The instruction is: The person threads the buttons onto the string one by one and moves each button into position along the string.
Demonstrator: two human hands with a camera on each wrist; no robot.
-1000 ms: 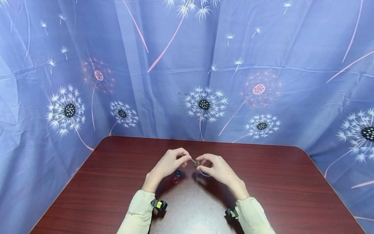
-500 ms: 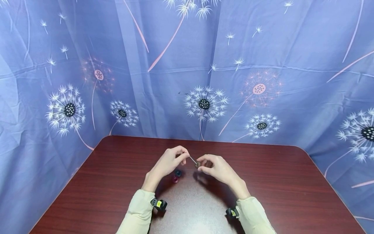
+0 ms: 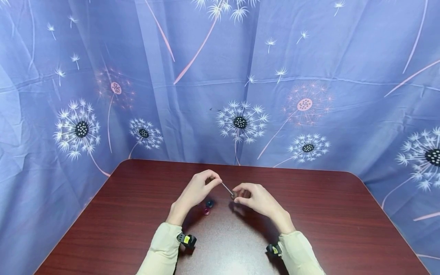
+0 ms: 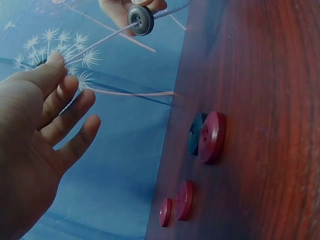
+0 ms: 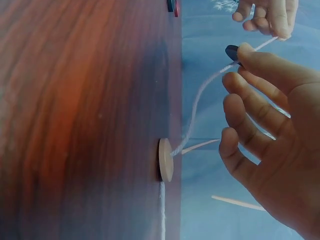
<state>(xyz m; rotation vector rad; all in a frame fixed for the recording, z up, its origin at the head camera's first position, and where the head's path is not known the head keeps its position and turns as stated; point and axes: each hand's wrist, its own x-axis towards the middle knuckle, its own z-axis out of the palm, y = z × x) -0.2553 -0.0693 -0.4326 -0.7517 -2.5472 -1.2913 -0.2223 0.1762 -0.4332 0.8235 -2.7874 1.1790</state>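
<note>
My left hand (image 3: 196, 191) pinches the end of a pale cord (image 4: 97, 44) between thumb and forefinger, its other fingers loosely spread. The cord runs taut through a dark button (image 4: 145, 24), which my right hand (image 3: 260, 199) pinches by its edge. Both hands are raised above the table, a short gap apart. In the right wrist view, the cord sags from that button down through a beige button (image 5: 166, 161) standing on edge at the tabletop. Beneath my left hand lie a dark teal button (image 4: 195, 134) and several red buttons (image 4: 214, 137).
The dark red wooden table (image 3: 326, 217) spreads around both hands. Behind it hangs a blue curtain (image 3: 192, 114) with dandelion prints. Each wrist carries a small black camera (image 3: 187, 240) on a strap.
My left hand has moved up and to the left, drawing a longer stretch of cord through the dark button. My right hand has shifted slightly right and down, still pinching the button.
</note>
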